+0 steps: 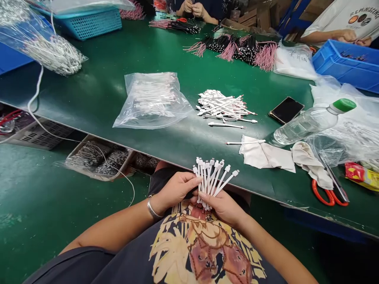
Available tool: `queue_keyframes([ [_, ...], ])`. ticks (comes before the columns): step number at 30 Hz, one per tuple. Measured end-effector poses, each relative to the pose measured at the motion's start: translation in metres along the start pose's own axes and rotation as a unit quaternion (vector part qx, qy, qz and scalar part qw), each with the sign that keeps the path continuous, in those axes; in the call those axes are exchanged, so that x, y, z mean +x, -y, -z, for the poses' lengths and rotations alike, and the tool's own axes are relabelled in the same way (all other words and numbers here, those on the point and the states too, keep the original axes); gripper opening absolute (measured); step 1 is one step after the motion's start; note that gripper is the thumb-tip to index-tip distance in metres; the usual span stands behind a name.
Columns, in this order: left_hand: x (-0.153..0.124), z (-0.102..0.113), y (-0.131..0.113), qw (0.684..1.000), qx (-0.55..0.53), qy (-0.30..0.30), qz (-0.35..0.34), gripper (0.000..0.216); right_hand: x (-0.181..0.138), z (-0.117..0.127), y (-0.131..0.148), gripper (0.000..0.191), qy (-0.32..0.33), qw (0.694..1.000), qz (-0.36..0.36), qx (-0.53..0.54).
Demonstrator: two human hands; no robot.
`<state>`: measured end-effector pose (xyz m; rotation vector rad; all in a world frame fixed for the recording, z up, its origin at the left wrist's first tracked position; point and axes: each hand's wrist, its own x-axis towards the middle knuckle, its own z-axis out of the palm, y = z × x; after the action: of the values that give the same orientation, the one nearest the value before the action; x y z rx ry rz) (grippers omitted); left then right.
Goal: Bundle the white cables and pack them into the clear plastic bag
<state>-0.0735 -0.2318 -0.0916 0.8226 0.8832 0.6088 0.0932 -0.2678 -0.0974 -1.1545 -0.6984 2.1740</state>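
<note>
**A:** Grip?

**B:** Both closed on the bunch (213, 173) of short white cables. The right hand (223, 205) was clenched round its lower end. The left hand (177, 188) was pinching the stems from the side, fingertips on them.

**A:** Where was it?

**B:** Over the lap, just in front of the chest, near the front edge of the table (118, 59) but not resting on it.

**A:** Progress?

**B:** My read is partway. A fair handful was gathered, heads roughly level but fanned out, not squared up. I saw no tie or band on it. The pile (223, 104) lay loose mid-table with two strays (226, 125) on its near side, so plenty was left. The bag (151, 98) left of the pile held more white cables, count unreadable.

**A:** Heading, axis?

**B:** The long axis ran from the body toward the table, near upright in the picture. Plug heads were at the far end, tails hidden in the palms. The left cables stood straight and the right ones leaned right.

**A:** Around it?

**B:** The cloth (263, 154) was right of the bunch on the table edge, with the scissors (325, 193) further right. The bottle (310, 120) lay on its side near the phone (286, 109). Pink-and-black wires (242, 49) were at the far side, and the blue crate (343, 63) far right. A co-worker's hands (192, 8) were at the far edge, well apart from the bunch.
</note>
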Motion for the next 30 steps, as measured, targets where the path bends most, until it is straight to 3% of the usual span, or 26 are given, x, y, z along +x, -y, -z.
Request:
queue_keyframes([
  [5, 0.001, -0.001, 0.003, 1.000, -0.010, 0.002, -0.017, 0.035, 0.002, 0.000, 0.001, 0.037, 0.006, 0.999, 0.017, -0.047],
  [18, 0.001, 0.003, 0.012, 0.998, -0.054, 0.020, 0.002, 0.024, 0.011, -0.001, -0.006, 0.037, 0.000, 1.000, 0.019, 0.016],
  [30, -0.001, -0.004, 0.015, 0.995, -0.101, -0.006, -0.003, 0.033, 0.009, 0.006, -0.010, 0.039, 0.001, 0.997, 0.024, -0.067],
])
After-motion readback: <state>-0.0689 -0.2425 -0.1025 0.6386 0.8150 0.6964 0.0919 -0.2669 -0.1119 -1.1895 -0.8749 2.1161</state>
